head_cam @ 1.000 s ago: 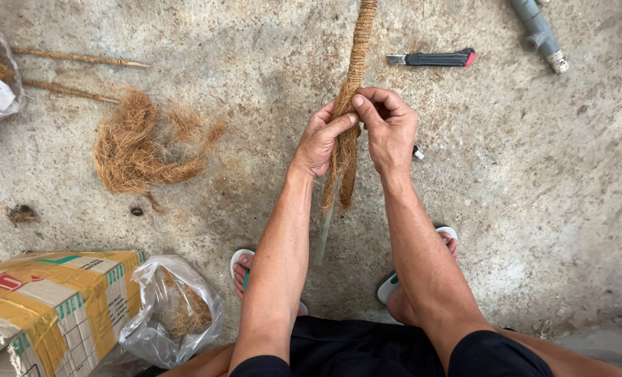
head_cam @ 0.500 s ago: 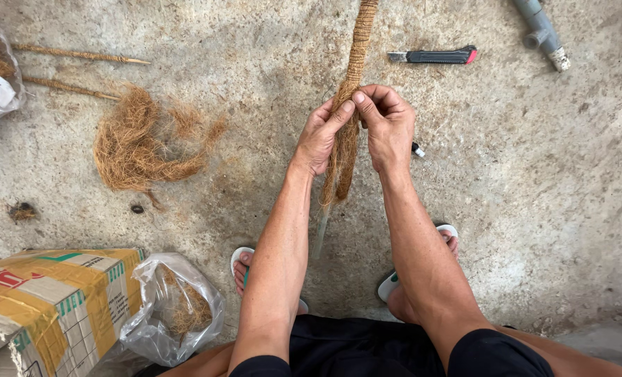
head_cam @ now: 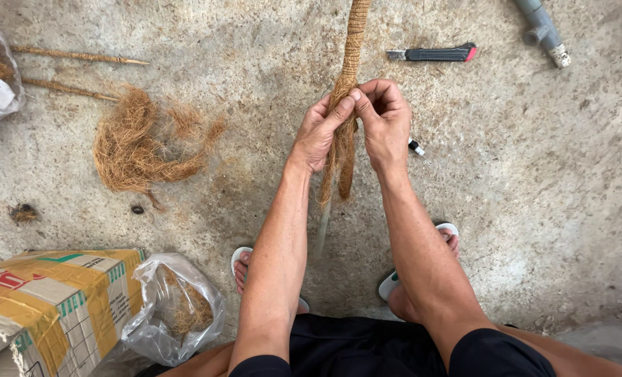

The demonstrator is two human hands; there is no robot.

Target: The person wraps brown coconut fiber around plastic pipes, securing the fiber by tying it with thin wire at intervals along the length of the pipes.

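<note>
We see a fibre-wrapped pole [head_cam: 353,49] running up from the middle of the view to the top edge, with loose brown strands hanging below the hands. The left hand [head_cam: 320,129] is closed around it from the left, thumb pressed along the wrapping. The right hand [head_cam: 383,119] is curled shut against it from the right, fingertips pinching fibre beside the left thumb. Beneath lies a rough, stained concrete floor [head_cam: 534,195]. A heap of loose fibre [head_cam: 140,150] sits well to the left, a utility knife [head_cam: 433,53] near the pole to the right, and a grey pipe fitting [head_cam: 543,29] in the upper right corner.
</note>
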